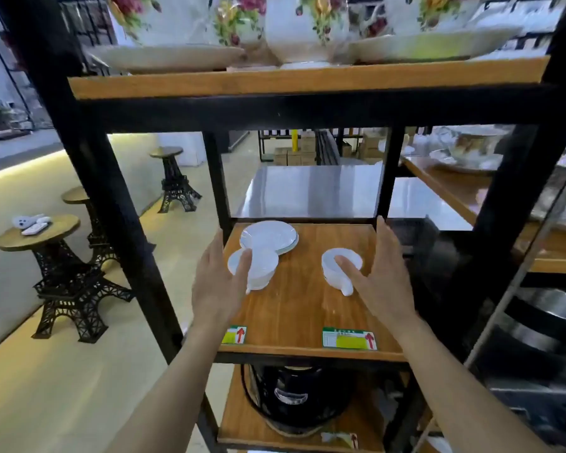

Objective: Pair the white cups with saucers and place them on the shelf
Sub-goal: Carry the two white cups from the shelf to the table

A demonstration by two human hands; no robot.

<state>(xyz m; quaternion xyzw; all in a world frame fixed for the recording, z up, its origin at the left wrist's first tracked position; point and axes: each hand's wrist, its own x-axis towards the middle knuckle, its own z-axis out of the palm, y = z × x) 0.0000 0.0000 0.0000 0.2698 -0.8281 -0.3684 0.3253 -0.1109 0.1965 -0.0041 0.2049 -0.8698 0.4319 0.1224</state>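
Note:
On the middle wooden shelf (307,308) a stack of white saucers (268,236) sits at the back left. Just in front of it stands a stack of white cups (262,268), with my left hand (218,282) reaching over its left side, fingers spread and thumb on the rim. To the right lies a single white cup (337,264), upside down with its handle toward me. My right hand (379,282) hovers over that cup's right side, fingers apart, thumb touching its base. Neither hand grips anything.
Black metal uprights (121,223) frame the shelf on both sides. The shelf above (307,80) carries floral teaware. A black appliance (294,393) sits on the shelf below. Eiffel-tower stools (69,282) stand on the floor at left; a steel table (307,191) lies behind.

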